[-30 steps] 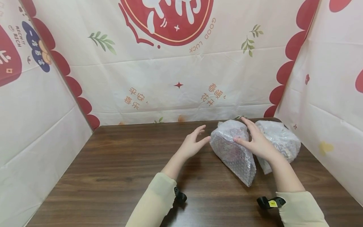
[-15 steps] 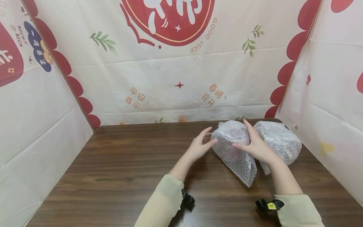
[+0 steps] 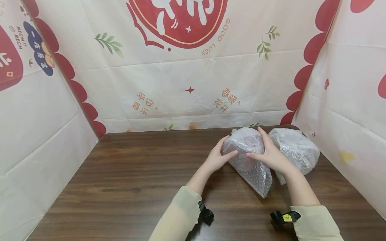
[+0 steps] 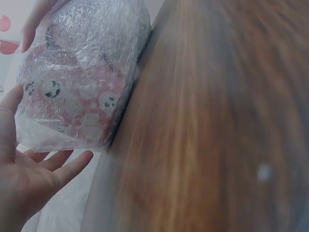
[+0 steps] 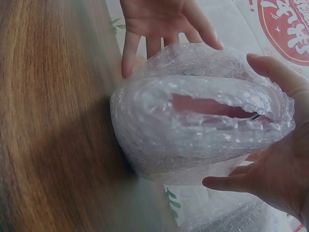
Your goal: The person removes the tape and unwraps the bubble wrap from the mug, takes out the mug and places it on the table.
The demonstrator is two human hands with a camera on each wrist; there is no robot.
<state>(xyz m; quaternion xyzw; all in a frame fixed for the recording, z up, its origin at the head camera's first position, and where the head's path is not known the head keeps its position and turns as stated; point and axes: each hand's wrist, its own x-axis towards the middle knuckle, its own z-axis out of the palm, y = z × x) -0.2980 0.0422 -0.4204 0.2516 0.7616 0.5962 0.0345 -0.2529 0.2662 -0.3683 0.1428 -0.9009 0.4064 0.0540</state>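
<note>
Bubble-wrapped bundle point(image 3: 248, 167) sits between the two hands, resting on the surface point(image 3: 135, 174), its pointed tail toward the person. Left hand point(image 3: 217, 158) wide, fingers spread along its near flank; right hand point(image 3: 272, 156) also wide, thumb and fingers apart on the opposite side. Neither has closed round it; whether every fingertip touches the wrap is hard to tell from the wrist views.

Judgement on handling: best taken with both palms pressing evenly and the fingers tucked low, since loose film would likely slide over the printed pink thing inside. The slit in the wrap point(image 5: 212, 107), facing the right wrist camera, seems a poor place to pull.

Second wrapped bundle point(image 3: 300, 150) lies just right of the right hand; that elbow side wants care. Surface: dark wood grain, widest left of the left hand. Beyond the hands, a pale printed cloth point(image 3: 193, 75) hangs as walls.
</note>
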